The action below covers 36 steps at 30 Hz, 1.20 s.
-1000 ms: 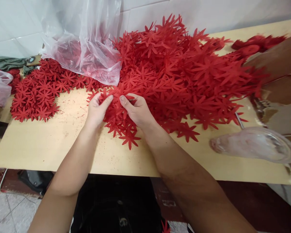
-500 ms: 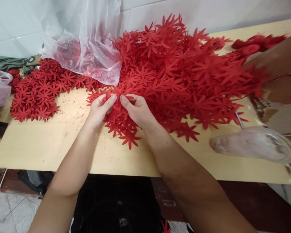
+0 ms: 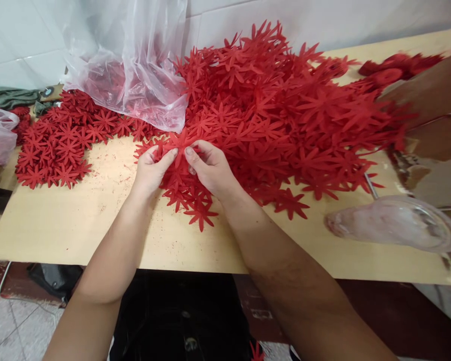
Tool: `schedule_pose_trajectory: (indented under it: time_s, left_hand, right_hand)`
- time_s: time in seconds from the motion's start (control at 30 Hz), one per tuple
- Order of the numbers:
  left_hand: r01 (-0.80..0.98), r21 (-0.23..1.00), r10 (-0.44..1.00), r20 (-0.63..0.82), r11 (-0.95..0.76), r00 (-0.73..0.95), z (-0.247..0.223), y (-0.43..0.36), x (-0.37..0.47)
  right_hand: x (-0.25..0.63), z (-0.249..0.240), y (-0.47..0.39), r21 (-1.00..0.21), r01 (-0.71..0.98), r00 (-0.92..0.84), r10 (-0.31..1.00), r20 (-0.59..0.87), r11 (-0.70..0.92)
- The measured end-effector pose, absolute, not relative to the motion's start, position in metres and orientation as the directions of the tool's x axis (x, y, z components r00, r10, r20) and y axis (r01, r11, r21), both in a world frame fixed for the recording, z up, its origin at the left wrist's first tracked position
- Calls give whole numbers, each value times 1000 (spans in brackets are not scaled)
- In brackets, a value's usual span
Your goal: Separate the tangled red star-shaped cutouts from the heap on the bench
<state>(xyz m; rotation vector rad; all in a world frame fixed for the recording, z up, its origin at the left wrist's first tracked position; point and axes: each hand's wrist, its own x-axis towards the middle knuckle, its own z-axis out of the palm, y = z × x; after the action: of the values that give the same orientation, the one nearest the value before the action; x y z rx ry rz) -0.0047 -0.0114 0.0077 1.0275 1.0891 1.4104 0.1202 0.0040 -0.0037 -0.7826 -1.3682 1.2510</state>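
Between my two hands is a red flower-shaped cutout (image 3: 181, 145) with long narrow petals. My left hand (image 3: 154, 168) pinches its left side between thumb and fingers. On the other side, the thumb and fingers of my right hand (image 3: 210, 168) pinch it too. Just beyond and to the right spreads a large heap of the same red cutouts (image 3: 270, 115). A few of them (image 3: 201, 214) lie on the table below my hands. My fingertips partly hide the edges of the held piece.
Another pile of red cutouts (image 3: 56, 145) lies at the left of the pale table (image 3: 108, 230). A clear plastic bag (image 3: 135, 85) hangs over the back, against the wall. At the right are a clear plastic cup (image 3: 394, 223) on its side and a brown cardboard box (image 3: 432, 150).
The red cutout between my hands now lies flatter and more spread out. My fingers have shifted slightly on it; the heaps look the same.
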Motion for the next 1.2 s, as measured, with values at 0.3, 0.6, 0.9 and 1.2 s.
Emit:
schedule_pose_trajectory:
  time_s: [0.3, 0.6, 0.9, 1.2]
  left_hand:
    - [-178, 981, 993, 65, -83, -103, 1, -7, -6]
    - [-215, 973, 991, 52, -78, -121, 6, -8, -7]
    - [-217, 974, 995, 43, -62, -92, 1, -9, -5]
    - [-229, 971, 997, 57, -69, -55, 2, -8, -5]
  right_hand:
    - [120, -13, 7, -937, -200, -153, 935, 318, 286]
    - [131, -9, 12, -949, -168, -59, 958, 282, 269]
    - [119, -8, 6, -954, -191, -183, 947, 264, 230]
    - [133, -15, 16, -946, -145, -47, 953, 298, 289]
